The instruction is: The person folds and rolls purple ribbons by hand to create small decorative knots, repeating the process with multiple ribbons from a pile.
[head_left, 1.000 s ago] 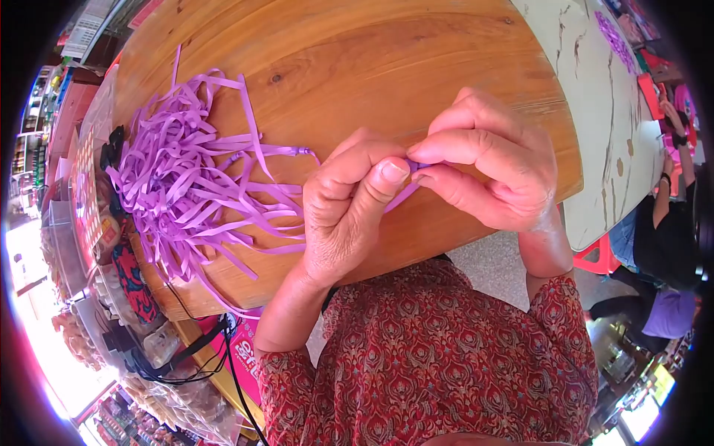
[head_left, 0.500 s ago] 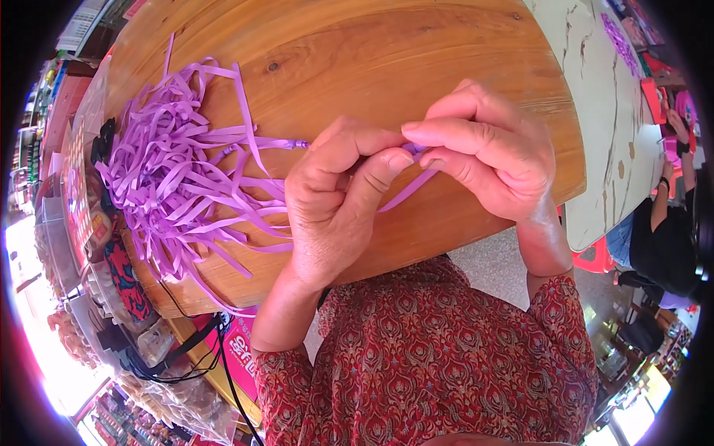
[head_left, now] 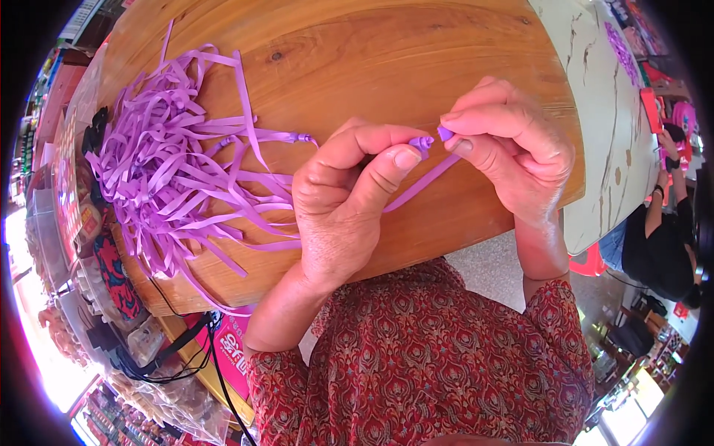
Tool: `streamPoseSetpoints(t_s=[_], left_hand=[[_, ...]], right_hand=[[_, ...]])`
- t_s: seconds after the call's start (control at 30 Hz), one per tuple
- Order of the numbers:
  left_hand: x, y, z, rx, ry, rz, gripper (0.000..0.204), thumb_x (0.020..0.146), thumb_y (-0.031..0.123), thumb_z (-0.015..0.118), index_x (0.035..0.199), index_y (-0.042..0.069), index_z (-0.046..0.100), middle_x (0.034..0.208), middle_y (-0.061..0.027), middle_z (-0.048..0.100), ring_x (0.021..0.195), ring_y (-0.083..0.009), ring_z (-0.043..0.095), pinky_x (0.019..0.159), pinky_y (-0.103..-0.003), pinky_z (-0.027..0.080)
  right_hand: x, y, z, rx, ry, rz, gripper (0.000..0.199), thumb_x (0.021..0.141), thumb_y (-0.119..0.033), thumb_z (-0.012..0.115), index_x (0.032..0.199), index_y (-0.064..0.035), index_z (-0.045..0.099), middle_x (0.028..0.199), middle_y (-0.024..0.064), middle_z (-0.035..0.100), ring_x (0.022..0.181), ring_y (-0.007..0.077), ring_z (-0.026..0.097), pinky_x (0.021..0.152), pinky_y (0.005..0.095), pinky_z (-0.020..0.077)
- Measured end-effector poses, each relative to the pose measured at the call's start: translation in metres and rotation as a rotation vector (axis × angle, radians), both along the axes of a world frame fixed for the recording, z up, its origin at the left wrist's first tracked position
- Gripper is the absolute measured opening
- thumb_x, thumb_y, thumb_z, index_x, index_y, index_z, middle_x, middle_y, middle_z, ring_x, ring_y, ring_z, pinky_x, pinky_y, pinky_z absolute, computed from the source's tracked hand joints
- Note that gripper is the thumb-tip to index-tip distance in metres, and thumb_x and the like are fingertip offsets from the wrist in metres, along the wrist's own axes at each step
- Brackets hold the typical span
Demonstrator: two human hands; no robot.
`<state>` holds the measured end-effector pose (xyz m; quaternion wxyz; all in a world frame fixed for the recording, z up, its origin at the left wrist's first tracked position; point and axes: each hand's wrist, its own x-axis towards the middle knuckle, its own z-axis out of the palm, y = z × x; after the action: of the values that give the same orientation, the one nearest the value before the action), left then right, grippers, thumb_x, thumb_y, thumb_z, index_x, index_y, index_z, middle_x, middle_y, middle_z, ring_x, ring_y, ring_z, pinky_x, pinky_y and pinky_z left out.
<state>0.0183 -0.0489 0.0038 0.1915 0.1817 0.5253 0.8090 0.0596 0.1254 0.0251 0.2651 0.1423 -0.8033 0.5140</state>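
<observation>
The left hand (head_left: pixel 338 197) has its thumb and first finger pinched on a small, curly lump of purple ribbon (head_left: pixel 422 144). The right hand (head_left: pixel 520 152) has its thumb and first finger pinched on a short purple ribbon end (head_left: pixel 445 134). A little gap shows between the two purple bits. Both are up over the brown wooden tabletop (head_left: pixel 357 82), closer to its near edge and right end than to its far left corner. Below them, a flat purple ribbon strip (head_left: pixel 420 184) slants between the hands.

The big, messy heap of thin purple ribbons (head_left: pixel 167 149) lies along the tabletop's left edge. Near its right side I can see two tight, dark purple bunches, one at a ribbon's end (head_left: pixel 299 137) and one deeper in (head_left: pixel 223 144). Those two look done to me. The lump in the left hand looks partly made, but I cannot tell if it is tied. Most of the heap looks flat and loose, so plenty seems left.

I count two hands, two held bits, one slanting strip, one heap and two clear bunches. The ribbons are too tangled to count.
</observation>
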Motion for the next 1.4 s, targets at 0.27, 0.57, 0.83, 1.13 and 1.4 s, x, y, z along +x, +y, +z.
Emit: streamPoseSetpoints(t_s=[0.27, 0.57, 0.83, 1.13, 1.4], left_hand=[[0.000, 0.001, -0.003, -0.113, 0.189, 0.076, 0.010, 0.083, 0.000, 0.064, 0.092, -0.002, 0.065, 0.081, -0.0020, 0.056, 0.074, -0.0073, 0.050, 0.067, -0.019, 0.041], [-0.002, 0.003, -0.002, -0.118, 0.271, 0.041, 0.009, 0.082, -0.001, 0.064, 0.091, 0.000, 0.065, 0.080, -0.0026, 0.056, 0.072, -0.0077, 0.050, 0.064, -0.020, 0.041], [-0.001, 0.000, 0.002, -0.160, 0.272, 0.003, 0.005, 0.082, 0.000, 0.064, 0.087, 0.000, 0.064, 0.074, -0.0005, 0.053, 0.064, -0.0060, 0.045, 0.056, -0.019, 0.037], [0.002, 0.000, -0.006, -0.213, 0.334, 0.022, 0.004, 0.084, 0.001, 0.062, 0.087, -0.001, 0.060, 0.074, -0.0006, 0.052, 0.067, -0.0071, 0.045, 0.060, -0.020, 0.036], [0.006, 0.003, -0.004, -0.073, 0.152, -0.002, 0.002, 0.087, 0.001, 0.059, 0.086, 0.001, 0.060, 0.078, -0.0002, 0.058, 0.069, -0.0043, 0.048, 0.063, -0.018, 0.040]], right_hand=[[0.004, -0.003, 0.001, 0.049, -0.040, 0.028, 0.020, 0.069, 0.007, 0.070, 0.088, 0.0006, 0.065, 0.083, 0.0106, 0.061, 0.071, 0.0172, 0.054, 0.059, 0.0254, 0.0416], [0.002, -0.002, 0.001, 0.062, -0.024, 0.046, 0.020, 0.068, 0.003, 0.072, 0.087, 0.0004, 0.065, 0.080, 0.0100, 0.061, 0.068, 0.0177, 0.053, 0.057, 0.0258, 0.0400], [0.003, 0.000, 0.003, 0.098, -0.034, 0.059, 0.019, 0.070, 0.001, 0.072, 0.088, -0.0042, 0.068, 0.079, 0.0063, 0.062, 0.066, 0.0151, 0.062, 0.054, 0.0239, 0.0484], [0.004, -0.004, 0.006, 0.241, 0.030, 0.070, 0.018, 0.069, 0.000, 0.071, 0.086, 0.0031, 0.065, 0.077, 0.0104, 0.059, 0.064, 0.0182, 0.052, 0.055, 0.0274, 0.0391], [0.008, -0.007, -0.007, 0.056, -0.043, 0.062, 0.018, 0.070, 0.002, 0.071, 0.086, 0.0031, 0.063, 0.081, 0.0122, 0.061, 0.064, 0.0181, 0.054, 0.055, 0.0270, 0.0403]])
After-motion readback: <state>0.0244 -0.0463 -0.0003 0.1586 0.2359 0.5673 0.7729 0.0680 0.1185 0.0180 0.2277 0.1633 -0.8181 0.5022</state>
